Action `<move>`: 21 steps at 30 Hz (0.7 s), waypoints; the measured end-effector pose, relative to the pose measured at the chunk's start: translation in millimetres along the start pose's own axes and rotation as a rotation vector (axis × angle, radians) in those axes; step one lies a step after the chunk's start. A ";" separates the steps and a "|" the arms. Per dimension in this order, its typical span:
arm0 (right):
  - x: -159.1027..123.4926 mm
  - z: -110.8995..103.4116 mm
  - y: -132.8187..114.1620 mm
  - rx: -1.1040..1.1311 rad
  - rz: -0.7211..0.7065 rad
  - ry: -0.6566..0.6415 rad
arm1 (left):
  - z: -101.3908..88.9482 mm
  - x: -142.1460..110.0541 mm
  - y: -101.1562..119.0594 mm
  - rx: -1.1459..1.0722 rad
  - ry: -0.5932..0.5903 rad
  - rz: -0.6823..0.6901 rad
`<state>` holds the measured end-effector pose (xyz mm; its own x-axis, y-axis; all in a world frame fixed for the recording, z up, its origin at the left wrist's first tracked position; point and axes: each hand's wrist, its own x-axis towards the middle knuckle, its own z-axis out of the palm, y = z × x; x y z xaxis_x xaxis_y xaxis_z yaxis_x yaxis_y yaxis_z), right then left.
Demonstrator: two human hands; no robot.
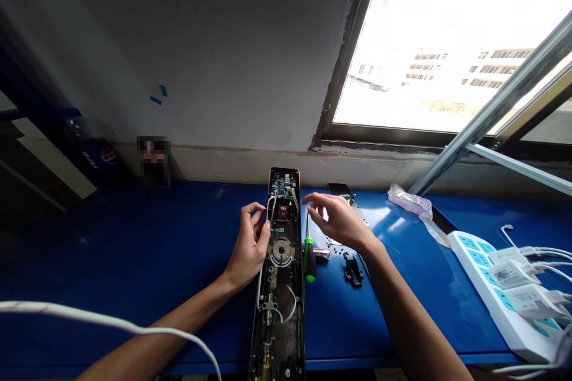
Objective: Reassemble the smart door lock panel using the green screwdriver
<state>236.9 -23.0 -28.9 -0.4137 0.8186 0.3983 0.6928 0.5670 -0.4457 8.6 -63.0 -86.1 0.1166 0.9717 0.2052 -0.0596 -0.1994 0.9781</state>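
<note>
Overhead, left hand pinching a white wire, a light hold that suits so thin a lead, at the board end of the open lock panel lying on the blue bench; right hand open, hovering just above a green-handled screwdriver.

Blue bench: lock, screwdriver, power strip
</note>
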 end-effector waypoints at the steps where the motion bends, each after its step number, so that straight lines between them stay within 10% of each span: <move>1: -2.1 -0.9 0.5 -0.004 0.010 -0.062 | -1.3 1.5 0.0 0.008 0.003 0.002; 10: -4.9 9.7 8.7 0.019 0.084 -0.174 | -15.3 28.5 -7.5 0.058 0.030 0.046; 21: 3.5 31.0 -20.6 0.057 -0.131 0.151 | -20.2 36.1 -18.3 -0.019 0.032 0.021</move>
<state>202.8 -29.0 -43.1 -0.4016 0.7173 0.5694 0.6029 0.6751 -0.4252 -6.2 -21.7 -97.2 0.0834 0.9709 0.2243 -0.0805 -0.2178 0.9727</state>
